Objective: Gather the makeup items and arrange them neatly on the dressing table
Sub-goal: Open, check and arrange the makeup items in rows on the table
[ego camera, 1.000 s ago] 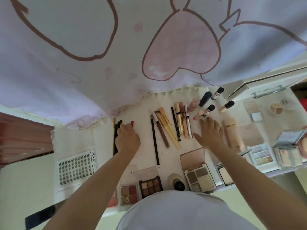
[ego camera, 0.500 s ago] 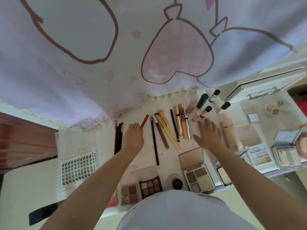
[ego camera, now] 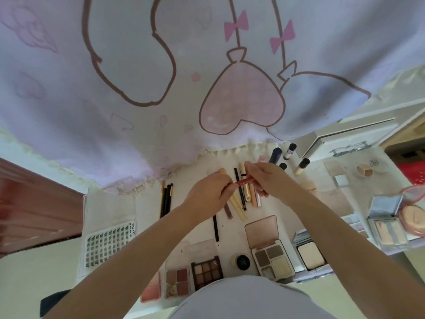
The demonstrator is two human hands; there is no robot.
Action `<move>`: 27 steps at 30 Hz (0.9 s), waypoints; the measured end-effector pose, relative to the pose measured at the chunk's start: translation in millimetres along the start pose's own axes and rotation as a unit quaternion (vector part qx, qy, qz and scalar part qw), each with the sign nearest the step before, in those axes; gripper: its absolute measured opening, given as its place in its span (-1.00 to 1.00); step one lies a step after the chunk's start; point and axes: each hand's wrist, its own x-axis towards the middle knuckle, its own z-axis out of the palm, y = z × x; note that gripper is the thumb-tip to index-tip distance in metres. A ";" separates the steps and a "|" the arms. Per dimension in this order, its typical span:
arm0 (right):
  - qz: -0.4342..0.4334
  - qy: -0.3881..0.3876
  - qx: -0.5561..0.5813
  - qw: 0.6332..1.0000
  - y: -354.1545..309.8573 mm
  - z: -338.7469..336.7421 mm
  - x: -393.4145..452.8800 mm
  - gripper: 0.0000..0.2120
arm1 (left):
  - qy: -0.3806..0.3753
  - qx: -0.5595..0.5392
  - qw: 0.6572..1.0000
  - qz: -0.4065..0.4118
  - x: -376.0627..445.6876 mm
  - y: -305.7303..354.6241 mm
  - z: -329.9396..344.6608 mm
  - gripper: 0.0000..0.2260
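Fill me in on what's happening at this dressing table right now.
A person is sorting makeup on the dressing table. Both hands hold one slim red pencil above the row of brushes: the left hand pinches its near end, the right hand its far end. Three dark pencils lie side by side to the left, and open eyeshadow palettes line the near edge.
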 end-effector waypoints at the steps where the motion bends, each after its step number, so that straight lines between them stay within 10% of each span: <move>1: -0.010 -0.014 -0.026 1.000 -6.3 -0.8 -3.1 -0.59 | -0.005 0.012 1.000 0.012 -2.5 2.2 -4.1 -0.75; 12: -0.144 0.029 -0.261 0.954 -44.4 -0.5 -16.3 -0.54 | -0.045 -0.018 0.997 0.063 -9.5 1.4 -47.4 -0.73; 18: -0.070 0.214 -0.142 0.964 -9.1 -45.4 -9.5 -0.48 | -0.070 -0.097 0.981 -0.154 -43.0 -61.6 -72.0 -0.76; 27: -0.093 0.055 -0.192 0.975 -25.2 7.6 -4.2 -0.53 | -0.049 -0.114 0.989 -0.082 -36.5 -37.6 -46.0 -0.81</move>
